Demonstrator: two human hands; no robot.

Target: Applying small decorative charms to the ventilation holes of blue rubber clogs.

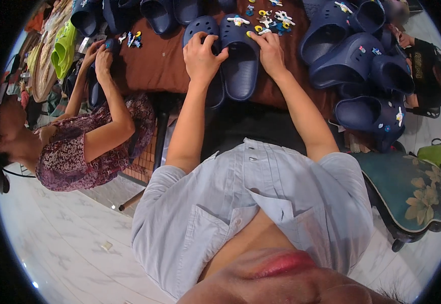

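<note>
Two navy clogs lie side by side before me on the brown cloth. My left hand (204, 57) has its fingers bent over the top of the left clog (200, 24), and its thumb reaches toward the other shoe. On the right clog (239, 71), a white character charm (237, 21) sits among the holes. My right hand (271, 53) is closed at that clog's upper right side, its fingertips pinching a small yellow charm (250, 34). Whether that charm is fixed in a hole, I cannot tell. Loose white, yellow and blue charms (276, 21) lie just beyond my right hand.
Several navy clogs with charms (344, 61) are heaped at the right, more (159, 17) along the far edge. At the left, a co-worker in a patterned top (73, 157) handles a dark clog. Green clogs (63, 50) stand beyond. A teal floral chair (408, 187) is at my right.
</note>
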